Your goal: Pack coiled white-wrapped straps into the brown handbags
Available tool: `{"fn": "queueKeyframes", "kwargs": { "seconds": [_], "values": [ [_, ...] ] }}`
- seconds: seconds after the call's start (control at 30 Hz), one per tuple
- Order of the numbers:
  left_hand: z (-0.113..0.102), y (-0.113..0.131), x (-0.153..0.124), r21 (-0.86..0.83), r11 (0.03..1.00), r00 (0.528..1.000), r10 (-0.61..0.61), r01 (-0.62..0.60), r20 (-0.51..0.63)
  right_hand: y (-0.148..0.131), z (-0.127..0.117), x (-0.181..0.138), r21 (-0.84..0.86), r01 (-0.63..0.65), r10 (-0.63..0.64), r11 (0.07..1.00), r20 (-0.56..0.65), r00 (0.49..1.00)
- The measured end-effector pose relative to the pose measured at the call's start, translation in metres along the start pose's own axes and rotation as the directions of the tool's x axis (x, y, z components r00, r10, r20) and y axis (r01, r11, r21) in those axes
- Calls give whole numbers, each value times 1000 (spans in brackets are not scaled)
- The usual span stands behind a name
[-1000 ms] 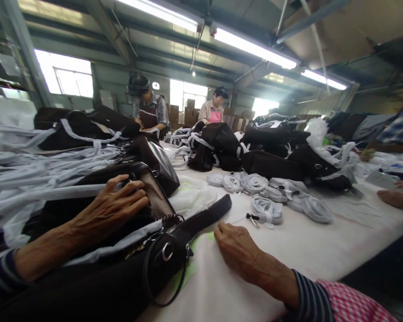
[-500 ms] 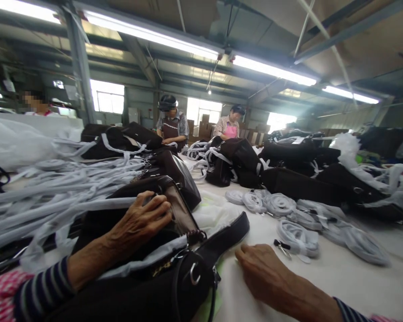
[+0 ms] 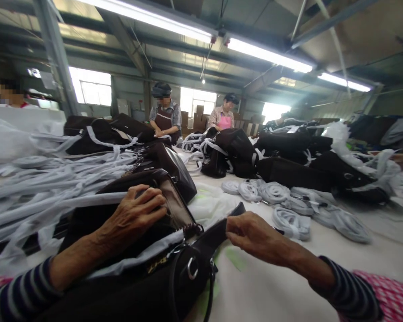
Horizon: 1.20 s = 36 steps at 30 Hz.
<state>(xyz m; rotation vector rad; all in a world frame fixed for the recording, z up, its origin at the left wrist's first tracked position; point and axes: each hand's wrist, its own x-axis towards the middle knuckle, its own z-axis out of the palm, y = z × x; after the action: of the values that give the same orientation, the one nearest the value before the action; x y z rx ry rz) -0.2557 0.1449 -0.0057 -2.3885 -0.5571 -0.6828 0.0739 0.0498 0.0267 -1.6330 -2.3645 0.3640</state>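
Observation:
My left hand (image 3: 139,213) is closed over the rim of an open black bag (image 3: 174,197) with a beige lining. A white-wrapped handle (image 3: 110,197) runs up to that hand. In front lies a second black bag (image 3: 137,290) with a metal ring (image 3: 192,268) on its end and a white-wrapped strip along its opening. A black tab (image 3: 218,237) sticks out from this bag's end to the upper right. My right hand (image 3: 250,230) is closed at the tab's edge, its fingertips pinching it. The fingers' far side is hidden.
Coiled straps in white wrapping (image 3: 273,193) lie on the pale table (image 3: 265,281) at the right. Wrapped straps (image 3: 70,179) pile up at the left. More black bags (image 3: 237,152) stand farther back, with two co-workers (image 3: 166,114) behind them. Another person (image 3: 8,94) is at the left edge.
My right hand has moved up from beside the tab to its edge and now grips it. My left hand stays on the bag's rim. The view has shifted slightly.

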Motion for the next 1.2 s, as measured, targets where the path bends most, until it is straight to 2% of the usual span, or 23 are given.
{"fn": "queueKeyframes", "kwargs": {
  "seconds": [0.1,0.2,0.3,0.4,0.53,0.6,0.67,0.73,0.77,0.83,0.9,0.97,1.07,1.2],
  "values": [
    [0,-1,-1,-3,1000,1000,7,-7,22,10,15,-16,-80,-25,30,997,62,998],
    [0,-1,-1,-7,1000,1000,11,-11,27,15,36,-26,-292,4,30,956,112,993],
    [1,-1,1,3,1000,1000,-1,1,16,11,50,-22,-447,34,46,894,166,985],
    [1,-1,2,4,1000,1000,8,-8,7,10,57,-17,-487,92,-9,869,170,985],
    [2,-1,2,-28,999,999,16,-17,-32,28,68,-21,-475,114,-68,873,114,991],
    [5,-2,2,-26,999,998,17,-19,-54,38,66,-24,-417,127,-109,900,66,992],
    [9,-3,1,-18,1000,996,23,-24,-85,38,53,-24,-253,129,-128,959,19,992],
    [13,-4,1,-12,999,991,31,-33,-128,24,30,-18,-10,116,-117,993,-47,992],
    [14,-4,1,-12,999,988,37,-39,-147,13,18,-12,103,105,-96,989,-93,991],
    [14,-4,1,-18,999,988,32,-35,-148,-15,1,9,278,166,-116,946,-188,975],
    [10,-2,3,-26,999,992,28,-31,-124,-41,-3,39,335,222,-137,916,-259,956],
    [7,-1,4,-31,999,994,33,-36,-108,-59,7,75,340,238,-131,910,-308,942],
    [5,-2,5,-18,998,991,55,-58,-120,-73,29,121,330,175,-83,928,-275,958],
    [9,-3,5,-15,998,990,51,-54,-128,-77,40,145,144,79,-36,986,-279,960]
  ]
}}
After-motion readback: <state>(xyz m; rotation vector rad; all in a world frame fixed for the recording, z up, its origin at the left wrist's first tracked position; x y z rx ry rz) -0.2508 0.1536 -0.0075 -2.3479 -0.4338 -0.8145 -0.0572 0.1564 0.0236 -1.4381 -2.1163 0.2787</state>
